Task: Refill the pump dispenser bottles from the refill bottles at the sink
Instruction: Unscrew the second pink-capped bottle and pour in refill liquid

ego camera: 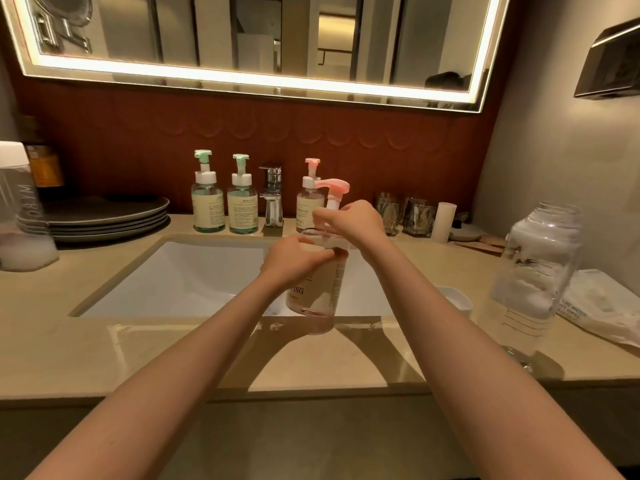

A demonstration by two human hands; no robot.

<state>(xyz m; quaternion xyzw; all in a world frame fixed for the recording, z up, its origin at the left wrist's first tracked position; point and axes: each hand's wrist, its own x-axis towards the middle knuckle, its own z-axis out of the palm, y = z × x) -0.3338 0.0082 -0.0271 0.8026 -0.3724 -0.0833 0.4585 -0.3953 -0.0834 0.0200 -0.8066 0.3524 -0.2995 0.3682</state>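
Forearms are stretching over the tabletop's (173, 355) front edge, meeting on the pink bottle (323, 282), which is hanging upright just above the sink's (180, 271) front rim. Left grip (294, 259) is wrapping the bottle's shoulder; right grip (353, 220) is curling round the collar under the pump (332, 187). This is looking like unscrewing the pump. Doing it well is meaning holding the body steady and level, turning only the collar, then lifting the tube straight out. The bottle is showing clear walls, a cream label and only a thin pink layer at its bottom.
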